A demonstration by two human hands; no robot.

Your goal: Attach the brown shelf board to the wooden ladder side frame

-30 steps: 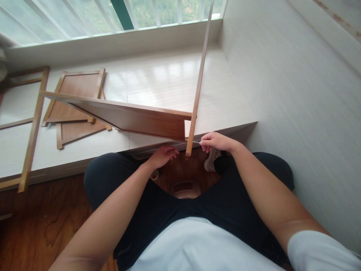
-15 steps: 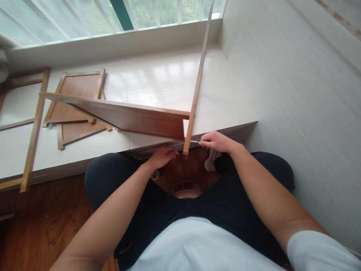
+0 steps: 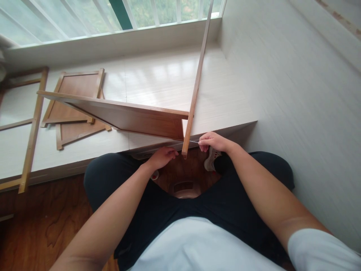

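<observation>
My right hand (image 3: 210, 142) is closed in a pinch on a thin metal rod, apparently a hex key (image 3: 194, 142). The rod's far end meets the right side of a long wooden post (image 3: 194, 98), near its lower end. A brown framed wooden panel (image 3: 135, 118) joins this post on its left side and stands tilted up from the pale ledge. My left hand (image 3: 163, 156) hangs loosely curled just left of the post's end, below the panel's lower edge. It appears to hold nothing, though its fingertips are partly hidden.
On the pale ledge (image 3: 158, 84) lie two smaller framed panels (image 3: 76, 84), overlapping. A wooden frame with crossbars (image 3: 31, 139) leans at the far left. A wall (image 3: 299, 113) closes off the right, and a barred window (image 3: 158, 13) is behind. My knees flank the work.
My right hand has turned slightly at the rod, its fingers curling a little lower. The left hand, post and panel stay nearly in place.
</observation>
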